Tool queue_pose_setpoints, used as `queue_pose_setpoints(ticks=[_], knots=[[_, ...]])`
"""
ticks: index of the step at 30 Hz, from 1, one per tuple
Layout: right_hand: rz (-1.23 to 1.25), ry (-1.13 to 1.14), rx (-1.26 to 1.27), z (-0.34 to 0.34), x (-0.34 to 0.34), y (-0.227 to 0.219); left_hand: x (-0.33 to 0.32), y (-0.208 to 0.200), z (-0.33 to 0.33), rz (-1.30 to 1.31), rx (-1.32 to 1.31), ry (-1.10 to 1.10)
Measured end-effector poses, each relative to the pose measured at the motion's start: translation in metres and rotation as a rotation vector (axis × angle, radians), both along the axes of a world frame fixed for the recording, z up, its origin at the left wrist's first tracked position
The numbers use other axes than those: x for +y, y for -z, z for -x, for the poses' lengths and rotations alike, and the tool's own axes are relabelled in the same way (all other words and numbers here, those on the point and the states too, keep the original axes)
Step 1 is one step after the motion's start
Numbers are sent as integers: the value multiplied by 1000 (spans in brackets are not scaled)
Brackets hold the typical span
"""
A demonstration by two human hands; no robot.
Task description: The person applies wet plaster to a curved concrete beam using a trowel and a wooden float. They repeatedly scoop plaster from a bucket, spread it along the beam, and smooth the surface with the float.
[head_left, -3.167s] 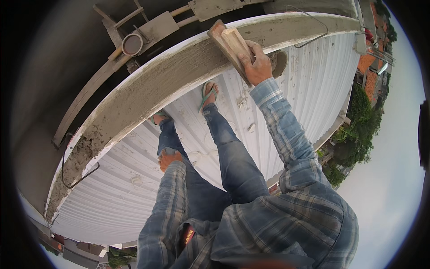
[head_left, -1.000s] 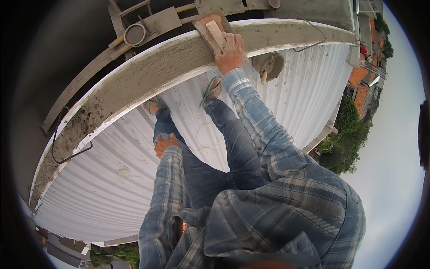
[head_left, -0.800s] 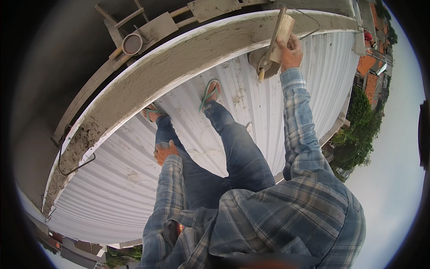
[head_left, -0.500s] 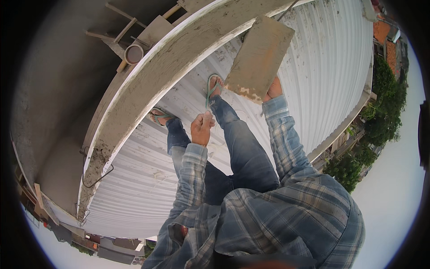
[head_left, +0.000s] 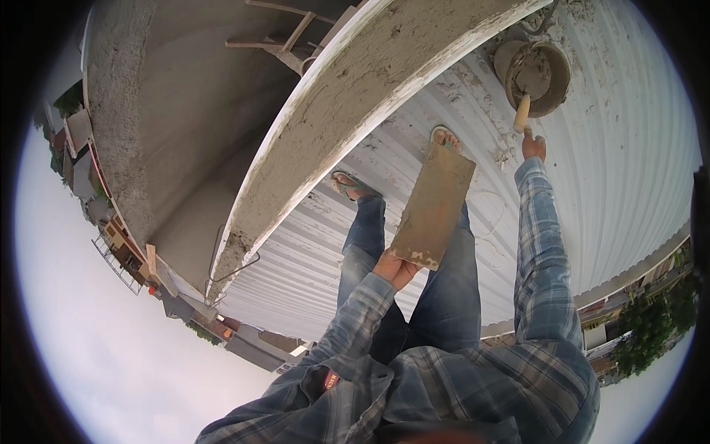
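Observation:
A flat rectangular board [head_left: 435,203], smeared with grey-brown mortar, lies tilted over my legs. My left hand [head_left: 396,269] grips its near end, the fingers partly under it. To the right, my right hand [head_left: 532,145] reaches forward with a finger stretched out, holding nothing that I can see. Its fingertips are just short of the wooden handle [head_left: 522,113] of a tool, or barely touching it. That handle leans out of a round bucket [head_left: 560,83] of wet mortar; the tool's other end is hidden in the bucket.
My sandalled feet stand on a white corrugated metal roof [head_left: 606,170] with mortar splashes. A curved, mortar-covered wall top [head_left: 325,118] crosses on the left, with a bent metal rod [head_left: 240,270] over it. Beyond lies a deep drop with a wooden frame [head_left: 292,41].
The board has passed from my right hand to my left and moved nearer my legs. My right hand has gone over to the bucket, which has come into view.

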State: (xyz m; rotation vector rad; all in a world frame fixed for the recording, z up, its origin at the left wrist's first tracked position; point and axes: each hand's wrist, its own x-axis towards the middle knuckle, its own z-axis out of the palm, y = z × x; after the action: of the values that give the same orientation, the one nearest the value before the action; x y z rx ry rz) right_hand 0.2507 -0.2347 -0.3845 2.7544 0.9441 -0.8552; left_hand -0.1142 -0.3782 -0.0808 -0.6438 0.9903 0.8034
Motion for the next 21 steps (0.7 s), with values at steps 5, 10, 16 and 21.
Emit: queue_pose_setpoints(ticks=[5, 10, 16, 21], knots=[[58, -161, 148, -9, 61, 74, -19, -16, 42, -97, 25, 126], [22, -124, 176, 2, 68, 20, 5, -40, 44, -110, 124, 133], [-54, 352, 418, 18, 4, -126, 37, -59, 30, -247, 65, -82], [-336, -146, 388, 47, -45, -242, 105, -79, 37, -397, 148, -124]])
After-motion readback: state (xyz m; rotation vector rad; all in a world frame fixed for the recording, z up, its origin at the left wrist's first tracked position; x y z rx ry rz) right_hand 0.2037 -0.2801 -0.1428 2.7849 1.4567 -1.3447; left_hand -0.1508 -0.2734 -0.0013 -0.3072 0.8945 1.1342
